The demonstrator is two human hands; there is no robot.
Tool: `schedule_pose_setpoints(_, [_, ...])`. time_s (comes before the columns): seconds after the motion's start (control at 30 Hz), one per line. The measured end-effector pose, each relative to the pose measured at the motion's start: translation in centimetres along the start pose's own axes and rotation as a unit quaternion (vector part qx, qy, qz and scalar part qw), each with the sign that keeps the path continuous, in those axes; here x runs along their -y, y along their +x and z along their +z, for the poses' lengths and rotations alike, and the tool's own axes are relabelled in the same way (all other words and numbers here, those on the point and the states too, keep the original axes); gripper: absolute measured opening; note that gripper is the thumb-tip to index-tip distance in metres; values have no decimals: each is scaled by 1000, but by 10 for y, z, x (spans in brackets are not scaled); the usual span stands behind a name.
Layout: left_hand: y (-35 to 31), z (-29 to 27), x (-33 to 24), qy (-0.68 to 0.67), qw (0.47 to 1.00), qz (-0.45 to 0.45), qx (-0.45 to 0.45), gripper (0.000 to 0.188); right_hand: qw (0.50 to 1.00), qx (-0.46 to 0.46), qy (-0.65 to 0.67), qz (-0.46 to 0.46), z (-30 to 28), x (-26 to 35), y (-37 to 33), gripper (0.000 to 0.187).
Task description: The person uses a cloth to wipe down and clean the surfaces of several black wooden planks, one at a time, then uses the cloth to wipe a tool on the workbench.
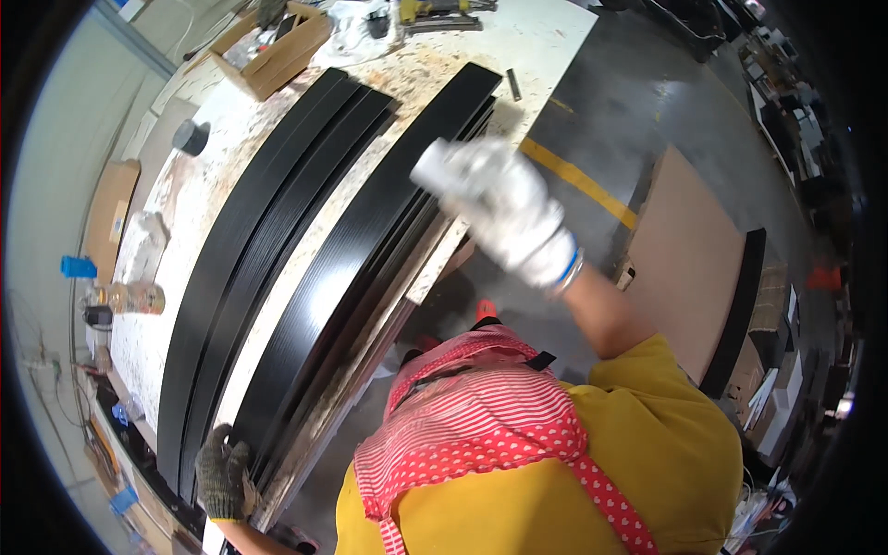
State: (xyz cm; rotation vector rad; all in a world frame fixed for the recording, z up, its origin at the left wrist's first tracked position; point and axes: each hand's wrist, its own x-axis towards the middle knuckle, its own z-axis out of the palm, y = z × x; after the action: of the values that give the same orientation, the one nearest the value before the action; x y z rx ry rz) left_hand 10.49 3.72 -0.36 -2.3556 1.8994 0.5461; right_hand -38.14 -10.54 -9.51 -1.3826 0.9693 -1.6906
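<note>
Long, black, glossy wood-grained panels lie lengthwise on a paint-stained white workbench [425,51]; the fisheye view bends their edges. My left hand [222,474], in a dark grey-green knit glove, holds the near end of the right-hand black panel [319,277]. Above that panel's right edge, farther up its length, is my right hand [504,208] in a white glove, smeared by motion. Its fingers look closed, and a pale piece [435,165] juts out at their front; I cannot tell what it is. More black panels [264,231] lie to the left.
A cardboard box [273,55] of small items stands at the far end, near a white cloth [356,32] and yellow-handled tools [435,11]. A dark round container [191,138] and an amber bottle [134,298] sit left. A large brown board [689,240] stands at right.
</note>
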Motion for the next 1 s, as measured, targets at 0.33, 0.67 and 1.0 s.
schedule_pose_setpoints(0.33, [-11, 18, 13, -160, 985, -31, -55, 40, 874, 87, -434, -199, 86, 14, -56, 24])
schedule_pose_setpoints(0.67, [-61, 6, 144, -86, 989, -65, -101, 40, 878, 42, -440, -183, 93, 14, -57, 30])
schedule_pose_setpoints(1.0, [-100, -23, 258, -146, 983, -93, 61, 53, 824, 205, -476, -228, 254, 51, -162, 26])
